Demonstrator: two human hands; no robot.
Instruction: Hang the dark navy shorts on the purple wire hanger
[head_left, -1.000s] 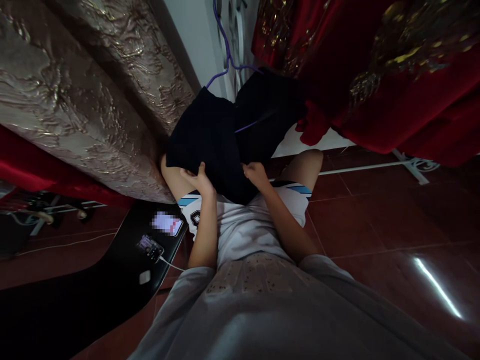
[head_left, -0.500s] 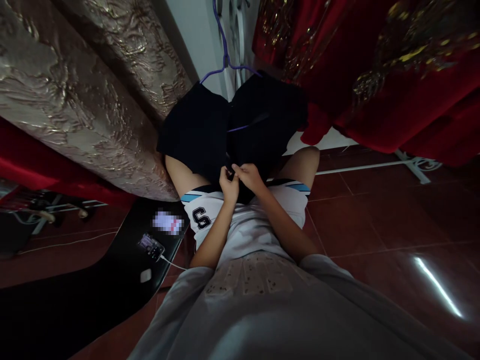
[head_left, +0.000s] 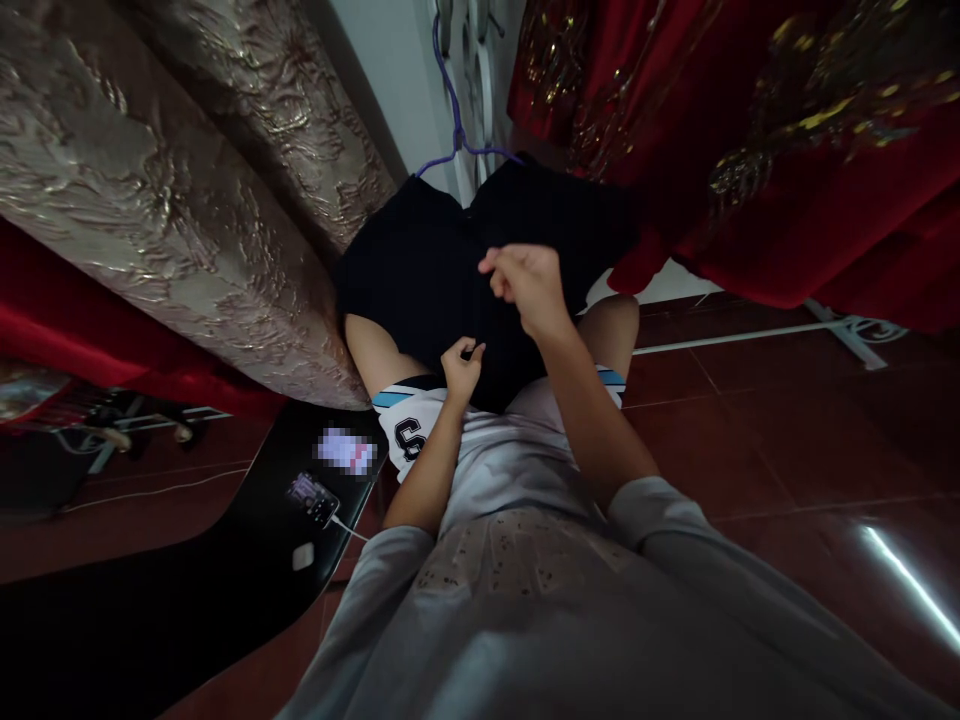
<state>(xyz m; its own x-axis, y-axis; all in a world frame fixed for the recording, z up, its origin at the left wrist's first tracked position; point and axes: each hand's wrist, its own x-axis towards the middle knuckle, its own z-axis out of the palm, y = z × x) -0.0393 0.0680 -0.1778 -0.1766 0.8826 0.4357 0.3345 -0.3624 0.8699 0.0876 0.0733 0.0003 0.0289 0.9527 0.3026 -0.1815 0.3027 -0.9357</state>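
Pale cloth (head_left: 172,200) with raised gold texture hangs at the left, and red cloth (head_left: 825,190) with gold sequins at the right; both run out of view. The tiled floor (head_left: 720,440) is reddish and dim. A black bench (head_left: 225,570) curves off at lower left, its far end lost in shadow. The dark garment (head_left: 405,260) lies spread over the person's thighs (head_left: 377,355), so dark that its seams and folds are hard to make out; its right side blends into the shadow by the red cloth. The purple hanger (head_left: 457,120) rises from its top, the lower part hidden under the fabric.

The right hand (head_left: 529,285) is held over the garment's middle, higher than the left, wrist bent, fingers curled and turned leftward, thumb near the forefinger. The left hand (head_left: 463,368) sits near the garment's lower edge, fingers curled in, thumb toward the forefinger. I cannot tell whether either one grips fabric or anything thin.

On the bench, the upper phone (head_left: 346,451) has a blurred-out screen; the lower phone (head_left: 313,498) has a white cable (head_left: 351,528) plugged in. A small white object (head_left: 302,556) lies just beside it.
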